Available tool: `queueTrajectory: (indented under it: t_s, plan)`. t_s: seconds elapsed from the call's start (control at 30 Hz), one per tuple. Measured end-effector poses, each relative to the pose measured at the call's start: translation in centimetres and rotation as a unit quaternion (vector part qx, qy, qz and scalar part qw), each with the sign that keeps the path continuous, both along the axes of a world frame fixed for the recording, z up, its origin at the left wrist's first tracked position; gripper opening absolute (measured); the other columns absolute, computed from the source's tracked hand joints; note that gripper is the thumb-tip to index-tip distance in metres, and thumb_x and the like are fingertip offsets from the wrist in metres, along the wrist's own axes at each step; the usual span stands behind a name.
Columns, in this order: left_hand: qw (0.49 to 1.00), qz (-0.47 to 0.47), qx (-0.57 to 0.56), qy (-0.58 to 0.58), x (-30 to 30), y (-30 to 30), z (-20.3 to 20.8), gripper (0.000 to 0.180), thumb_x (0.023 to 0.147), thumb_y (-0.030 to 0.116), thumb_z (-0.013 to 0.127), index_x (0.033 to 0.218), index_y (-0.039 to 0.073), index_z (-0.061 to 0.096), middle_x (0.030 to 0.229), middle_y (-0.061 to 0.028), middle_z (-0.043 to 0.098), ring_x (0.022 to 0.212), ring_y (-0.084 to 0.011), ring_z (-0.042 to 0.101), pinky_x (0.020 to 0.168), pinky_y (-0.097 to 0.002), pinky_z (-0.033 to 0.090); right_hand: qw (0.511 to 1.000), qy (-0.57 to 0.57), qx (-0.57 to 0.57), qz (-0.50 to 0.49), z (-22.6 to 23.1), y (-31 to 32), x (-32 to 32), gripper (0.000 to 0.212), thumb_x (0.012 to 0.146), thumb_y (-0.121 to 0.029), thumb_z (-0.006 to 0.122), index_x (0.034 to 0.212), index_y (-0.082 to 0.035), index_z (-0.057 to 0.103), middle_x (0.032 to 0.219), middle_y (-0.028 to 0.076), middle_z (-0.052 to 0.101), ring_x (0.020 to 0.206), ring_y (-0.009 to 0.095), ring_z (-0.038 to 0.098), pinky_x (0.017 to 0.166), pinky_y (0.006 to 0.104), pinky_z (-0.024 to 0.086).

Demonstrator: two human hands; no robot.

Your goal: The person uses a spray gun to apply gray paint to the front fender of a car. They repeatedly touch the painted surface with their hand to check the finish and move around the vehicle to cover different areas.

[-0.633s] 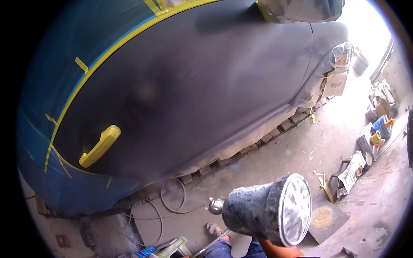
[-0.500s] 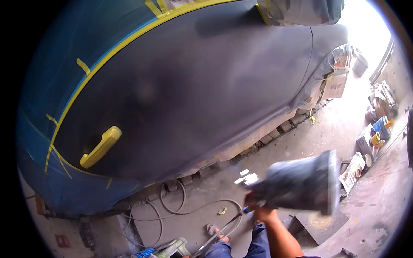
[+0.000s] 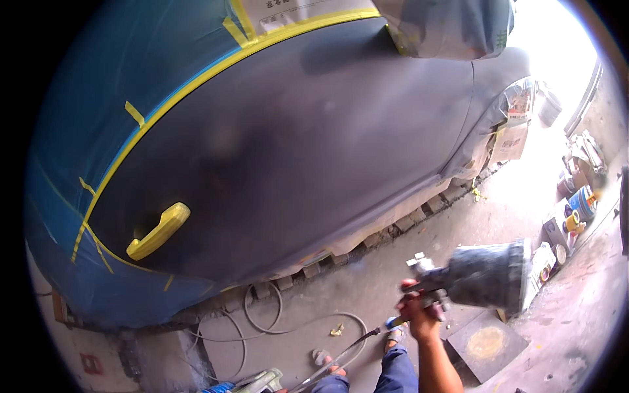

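My right hand (image 3: 419,313) is closed round the handle of a spray gun (image 3: 427,281), held out over the floor to the right of my legs. The gun is tipped sideways. A grey, paint-stained cup (image 3: 488,278) is fixed to it and points right. From the handle, an air hose (image 3: 350,347) runs down toward the lower edge. Beyond the gun stands a dark grey car door panel (image 3: 295,157), apart from it. Yellow tape covers the door handle (image 3: 159,231). My left hand cannot be made out.
Blue sheeting (image 3: 78,164) and yellow tape edge the door; wrapped plastic covers the mirror (image 3: 452,29). Hose loops (image 3: 262,314) lie on the floor near my feet. Cans (image 3: 582,200) and boxes line the right wall. A dark square board (image 3: 488,344) lies below the cup.
The spray gun has moved right and slightly away from the door, with my right hand still round it. The car sits a little lower in view.
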State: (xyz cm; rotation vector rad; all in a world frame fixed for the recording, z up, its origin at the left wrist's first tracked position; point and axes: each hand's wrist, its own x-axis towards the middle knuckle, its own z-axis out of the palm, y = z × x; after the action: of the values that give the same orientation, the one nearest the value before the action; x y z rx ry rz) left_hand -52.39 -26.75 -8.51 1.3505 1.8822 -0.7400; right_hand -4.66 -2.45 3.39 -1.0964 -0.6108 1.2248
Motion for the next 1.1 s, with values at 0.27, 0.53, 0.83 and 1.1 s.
queueTrajectory:
  t_s: [0.27, 0.53, 0.83, 1.1]
  plan:
    - [0.998, 0.046, -0.030, 0.020, 3.8, 1.2, -0.8, 0.043, 0.083, 0.043, 0.057, 0.104, 0.006, 0.063, 0.105, -0.0168, 0.064, 0.100, -0.0343, 0.059, 0.087, -0.0427, 0.046, 0.997, -0.007, 0.024, 0.068, 0.6, 3.6, 3.4, 0.016, 0.081, -0.002, 0.060, 0.096, -0.008, 0.059, 0.081, 0.003, 0.062, 0.076, 0.013, 0.059, 0.062, 0.0269, 0.047]
    - [0.999, 0.041, -0.008, 0.000, 11.5, 4.6, 0.7, 0.047, 0.084, 0.044, 0.055, 0.112, 0.006, 0.061, 0.110, -0.0181, 0.062, 0.105, -0.0352, 0.057, 0.090, -0.0428, 0.045, 0.958, -0.004, -0.061, -0.280, 1.8, 3.6, 15.5, 0.036, 0.095, -0.029, 0.051, 0.127, -0.014, 0.044, 0.107, 0.000, 0.060, 0.059, 0.005, 0.052, 0.043, 0.0203, 0.040]
    - [0.997, 0.072, 0.012, -0.006, 9.5, 3.5, 1.2, 0.051, 0.085, 0.045, 0.055, 0.115, 0.004, 0.059, 0.112, -0.0187, 0.061, 0.108, -0.0350, 0.056, 0.092, -0.0420, 0.044, 0.993, -0.114, 0.030, 0.025, 1.4, 3.2, 4.4, 0.024, 0.089, -0.024, 0.059, 0.108, -0.010, 0.054, 0.093, 0.001, 0.060, 0.064, 0.012, 0.055, 0.055, 0.0264, 0.045]
    - [0.992, 0.108, 0.026, -0.065, 4.7, -0.5, -2.0, 0.051, 0.092, 0.042, 0.042, 0.116, -0.002, 0.055, 0.112, -0.0259, 0.057, 0.108, -0.0380, 0.054, 0.093, -0.0442, 0.042, 0.895, -0.323, 0.086, 0.295, -0.8, -0.3, -4.4, 0.022, 0.087, -0.023, 0.061, 0.103, -0.009, 0.055, 0.082, 0.001, 0.057, 0.064, 0.013, 0.054, 0.056, 0.0274, 0.045]
